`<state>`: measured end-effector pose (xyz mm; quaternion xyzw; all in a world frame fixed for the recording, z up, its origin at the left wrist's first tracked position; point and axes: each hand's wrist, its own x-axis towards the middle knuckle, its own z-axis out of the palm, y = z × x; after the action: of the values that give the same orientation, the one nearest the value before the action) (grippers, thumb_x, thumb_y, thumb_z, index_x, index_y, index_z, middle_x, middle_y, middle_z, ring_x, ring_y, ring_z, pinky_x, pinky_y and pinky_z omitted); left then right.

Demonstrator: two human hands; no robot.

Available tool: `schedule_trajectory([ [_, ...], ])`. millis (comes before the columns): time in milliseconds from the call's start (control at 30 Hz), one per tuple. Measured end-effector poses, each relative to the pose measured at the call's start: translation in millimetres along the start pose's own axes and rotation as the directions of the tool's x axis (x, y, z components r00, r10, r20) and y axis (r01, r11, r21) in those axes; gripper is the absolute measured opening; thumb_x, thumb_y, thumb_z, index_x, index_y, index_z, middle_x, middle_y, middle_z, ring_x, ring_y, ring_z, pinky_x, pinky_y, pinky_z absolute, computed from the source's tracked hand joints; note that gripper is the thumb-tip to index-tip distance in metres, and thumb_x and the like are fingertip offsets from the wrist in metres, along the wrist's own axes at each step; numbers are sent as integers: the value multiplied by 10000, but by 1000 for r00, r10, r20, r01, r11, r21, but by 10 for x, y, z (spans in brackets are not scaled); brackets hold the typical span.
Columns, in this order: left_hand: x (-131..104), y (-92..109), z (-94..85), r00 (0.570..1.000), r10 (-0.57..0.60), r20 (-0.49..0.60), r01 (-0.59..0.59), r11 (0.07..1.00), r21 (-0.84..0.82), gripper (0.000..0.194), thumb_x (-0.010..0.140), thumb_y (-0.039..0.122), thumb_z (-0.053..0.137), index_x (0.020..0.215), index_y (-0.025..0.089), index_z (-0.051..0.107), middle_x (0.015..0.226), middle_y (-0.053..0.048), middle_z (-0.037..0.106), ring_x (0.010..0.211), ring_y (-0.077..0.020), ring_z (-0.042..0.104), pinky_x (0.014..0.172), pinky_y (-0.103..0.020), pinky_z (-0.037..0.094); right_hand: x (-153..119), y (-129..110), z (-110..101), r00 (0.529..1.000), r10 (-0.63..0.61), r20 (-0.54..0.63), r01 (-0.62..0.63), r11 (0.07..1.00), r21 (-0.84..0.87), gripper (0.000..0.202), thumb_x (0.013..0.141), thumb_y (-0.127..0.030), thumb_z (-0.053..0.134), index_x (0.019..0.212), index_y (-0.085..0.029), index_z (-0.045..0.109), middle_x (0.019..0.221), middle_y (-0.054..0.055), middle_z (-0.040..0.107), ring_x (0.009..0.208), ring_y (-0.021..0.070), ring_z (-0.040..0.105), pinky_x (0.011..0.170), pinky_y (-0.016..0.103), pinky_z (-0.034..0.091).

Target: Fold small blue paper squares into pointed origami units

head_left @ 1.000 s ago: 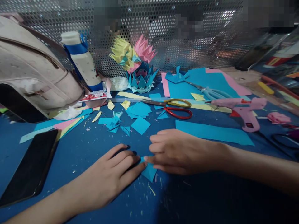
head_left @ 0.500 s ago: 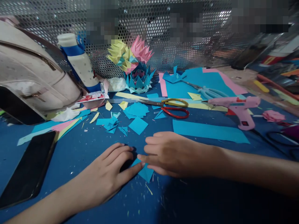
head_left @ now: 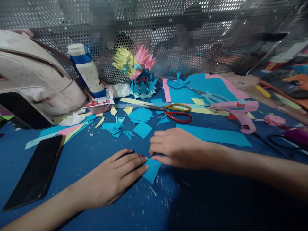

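A small folded square of blue paper (head_left: 152,170) lies on the dark blue tabletop between my hands. My left hand (head_left: 113,178) rests at its left edge, fingers stretched and spread, with the thumb and index fingertips on the paper. At the paper's upper corner, my right hand (head_left: 178,147) is closed with its fingers curled; the thumb lies along the edge and the pinched part is hidden. Just beyond are a loose blue square (head_left: 142,129), a stack of blue squares (head_left: 140,115) and several folded blue pieces (head_left: 115,128).
Scissors (head_left: 168,109), a pink glue gun (head_left: 240,110), light-blue pliers (head_left: 214,97) and a blue paper strip (head_left: 214,134) lie beyond my hands. Paper flowers (head_left: 143,83) stand by the perforated metal panel. A phone (head_left: 36,170), backpack (head_left: 36,70) and bottle (head_left: 88,70) are left.
Both hands stay at the blue paper. My left index finger has stretched forward onto its edge, and my right index finger has drawn back and curled in. The camera view has shifted slightly.
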<state>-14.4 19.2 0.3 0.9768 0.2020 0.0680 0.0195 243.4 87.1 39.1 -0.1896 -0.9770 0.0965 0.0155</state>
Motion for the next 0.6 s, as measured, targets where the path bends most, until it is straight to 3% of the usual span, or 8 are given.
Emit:
schedule_trajectory([
  [200,20,3,-25,999,32,-32,-32,999,-10,432,1051,168,271,1444,98,437,1444,-140,512,1321,-281,463,1100,-519,385,45,-24,126,988,147,44,-154,947,280,141,876,-284,691,890,-173,606,858,2,609,792,138,522,623,242,317],
  [433,12,-4,-39,996,72,-44,-73,997,-6,413,1069,183,266,1416,97,473,1426,-113,541,1270,-266,508,1117,-501,369,70,-19,116,983,164,76,-180,925,335,103,881,-254,673,919,-190,602,873,-5,593,833,142,521,637,242,322],
  [600,4,0,-9,989,87,-123,-93,995,-45,358,1069,145,305,1324,93,551,1355,-97,603,1246,-234,539,1117,-448,398,75,-26,91,979,172,106,-199,919,341,105,859,-234,691,888,-192,600,874,-12,576,856,144,511,673,250,348],
])
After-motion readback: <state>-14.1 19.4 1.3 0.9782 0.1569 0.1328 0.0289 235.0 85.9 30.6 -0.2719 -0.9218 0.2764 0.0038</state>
